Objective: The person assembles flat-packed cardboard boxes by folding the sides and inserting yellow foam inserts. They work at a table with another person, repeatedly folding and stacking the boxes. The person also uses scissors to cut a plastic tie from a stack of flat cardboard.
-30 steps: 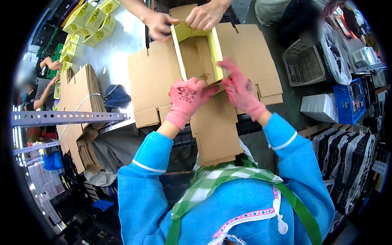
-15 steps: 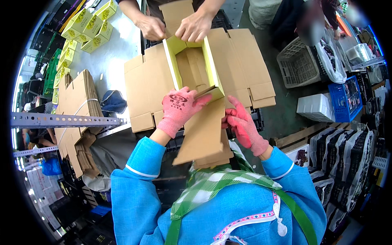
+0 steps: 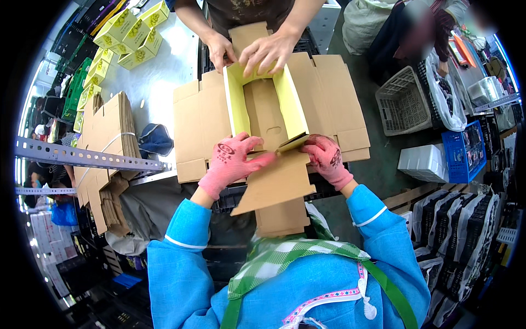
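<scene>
A part-folded cardboard box (image 3: pixel 293 101), pale yellow-green on its upright walls and brown inside, lies with its open top toward me. My left hand (image 3: pixel 230 163), in a pink glove, rests at its near left corner, thumb and fingers stretched apart over the brown near flap (image 3: pixel 276 183). At the near right corner my right hand (image 3: pixel 327 156), gloved alike, has its fingers curled onto the box's edge; its fingertips are partly hidden. Across from me, a co-worker's bare hands (image 3: pixel 268 50) touch the far end of the box.
Flat brown cardboard sheets (image 3: pixel 329 98) lie under the box. To the left stand a strapped stack of cardboard blanks (image 3: pixel 112 137), a metal rail (image 3: pixel 87 153) and several yellow-green boxes (image 3: pixel 131 35) on a metal table. A grey basket (image 3: pixel 402 101) and a blue crate (image 3: pixel 466 148) stand right.
My right hand has moved up to the box's near right corner and closed on it. My left hand has shifted slightly left and down, its fingers spreading. The near wall has tipped outward.
</scene>
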The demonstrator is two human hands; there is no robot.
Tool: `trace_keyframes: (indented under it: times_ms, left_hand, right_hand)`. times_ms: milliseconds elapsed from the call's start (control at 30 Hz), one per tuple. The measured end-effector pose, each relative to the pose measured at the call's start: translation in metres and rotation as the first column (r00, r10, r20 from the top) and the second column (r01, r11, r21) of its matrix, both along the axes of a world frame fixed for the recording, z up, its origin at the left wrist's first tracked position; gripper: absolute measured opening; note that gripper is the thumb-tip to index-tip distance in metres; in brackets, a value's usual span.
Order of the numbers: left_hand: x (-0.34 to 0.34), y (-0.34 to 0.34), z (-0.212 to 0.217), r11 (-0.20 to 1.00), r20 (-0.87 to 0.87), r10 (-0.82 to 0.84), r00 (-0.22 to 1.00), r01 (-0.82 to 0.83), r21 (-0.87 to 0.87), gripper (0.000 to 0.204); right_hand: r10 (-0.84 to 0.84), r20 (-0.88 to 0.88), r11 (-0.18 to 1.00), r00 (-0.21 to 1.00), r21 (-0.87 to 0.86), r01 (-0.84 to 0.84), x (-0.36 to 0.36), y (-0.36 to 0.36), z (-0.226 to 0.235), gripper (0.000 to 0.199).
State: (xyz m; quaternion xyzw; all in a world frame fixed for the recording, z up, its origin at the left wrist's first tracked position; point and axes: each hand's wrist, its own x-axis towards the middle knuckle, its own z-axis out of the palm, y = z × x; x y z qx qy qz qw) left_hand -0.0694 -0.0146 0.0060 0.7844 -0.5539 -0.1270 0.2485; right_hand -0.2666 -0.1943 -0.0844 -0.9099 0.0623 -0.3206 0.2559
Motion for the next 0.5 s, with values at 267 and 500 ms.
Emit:
trace_keyframes:
  times_ms: [267,500]
  left_hand:
    - [0.008,0.041,0.003,0.933,-0.458,-0.358,0.814,0.299,-0.198,0.081]
    - [-0.016,0.059,-0.011,0.939,-0.034,-0.344,0.938,0.344,-0.014,0.072]
  right_hand:
    - [-0.24,0.206,0.971,0.949,0.059,0.232,0.011,0.025,0.0,0.048]
    - [0.095,-0.05,0.992,0.994,0.085,-0.09,-0.041,0.016,-0.021,0.067]
